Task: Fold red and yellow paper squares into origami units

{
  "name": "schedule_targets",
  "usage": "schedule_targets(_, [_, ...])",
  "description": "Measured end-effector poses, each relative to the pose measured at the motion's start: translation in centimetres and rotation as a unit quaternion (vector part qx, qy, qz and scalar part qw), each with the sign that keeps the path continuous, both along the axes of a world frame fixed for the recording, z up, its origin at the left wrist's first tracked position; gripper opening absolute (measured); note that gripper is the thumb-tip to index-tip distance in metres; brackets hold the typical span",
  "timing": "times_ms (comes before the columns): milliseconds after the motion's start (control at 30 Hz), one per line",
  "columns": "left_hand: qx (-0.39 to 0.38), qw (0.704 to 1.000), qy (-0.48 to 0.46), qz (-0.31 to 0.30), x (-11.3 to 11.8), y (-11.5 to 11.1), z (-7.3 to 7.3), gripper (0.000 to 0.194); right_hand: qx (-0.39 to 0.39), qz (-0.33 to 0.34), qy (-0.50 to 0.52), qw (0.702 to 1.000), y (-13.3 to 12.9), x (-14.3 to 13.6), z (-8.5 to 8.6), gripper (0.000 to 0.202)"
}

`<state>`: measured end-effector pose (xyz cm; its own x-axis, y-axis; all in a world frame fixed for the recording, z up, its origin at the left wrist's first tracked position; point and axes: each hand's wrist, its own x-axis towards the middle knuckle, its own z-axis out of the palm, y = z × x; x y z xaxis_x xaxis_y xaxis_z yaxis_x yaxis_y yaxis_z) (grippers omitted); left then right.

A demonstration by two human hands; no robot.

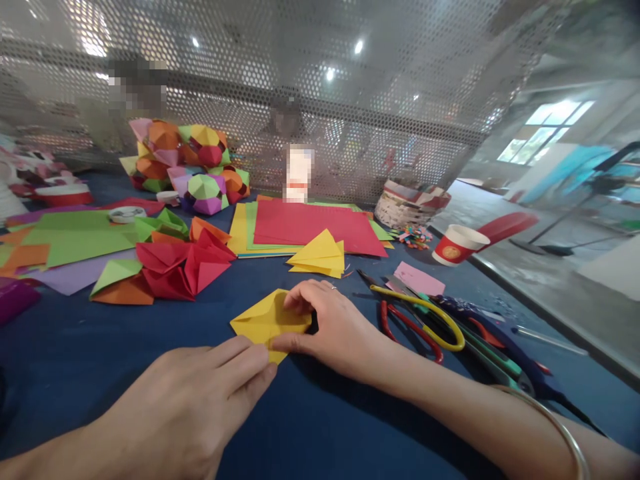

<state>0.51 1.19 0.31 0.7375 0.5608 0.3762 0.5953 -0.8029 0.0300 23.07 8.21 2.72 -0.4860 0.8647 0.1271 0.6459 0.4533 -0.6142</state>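
A folded piece of yellow paper (263, 318) lies on the blue table before me, with creases across its face. My left hand (200, 383) has its fingers pressed together on the paper's near edge. From the right, my right hand (335, 327) grips the paper's right side, thumb near me and fingers curled on the far side; part of the paper is hidden beneath it. Just beyond sits a small stack of folded yellow pieces (320, 255). Red folded paper pieces (185, 263) stand to the left, beside green and orange ones.
To the right lie yellow-handled scissors (445, 327), red-handled pliers (410, 327) and a dark blue glue gun (520, 347). Coloured sheets (310, 227) are stacked ahead. Paper polyhedra (205, 193) are piled at back left. A paper cup (457, 245) and a woven basket (407, 203) stand at back right.
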Motion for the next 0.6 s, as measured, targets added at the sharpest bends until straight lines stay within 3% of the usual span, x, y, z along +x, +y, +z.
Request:
schedule_targets(200, [-0.016, 1.000, 0.003, 0.008, -0.2, 0.2, -0.7, 0.040, 0.028, -0.009, 0.007, 1.000, 1.5, 0.9, -0.5, 0.036])
schedule_targets(367, [-0.013, 1.000, 0.002, 0.003, -0.1, 0.2, -0.4, 0.038, 0.029, -0.011, -0.017, 0.999, 0.8, 1.0, -0.4, 0.022])
schedule_targets(533, [-0.009, 1.000, -0.005, -0.001, 0.0, 0.2, -0.1, 0.040, 0.022, -0.012, -0.036, 0.999, -0.5, 0.8, -0.1, 0.052])
schedule_targets(600, [-0.006, 1.000, -0.006, 0.000, 0.0, 0.2, -0.2, 0.039, 0.016, -0.009, -0.032, 0.999, -0.4, 0.9, 0.0, 0.053])
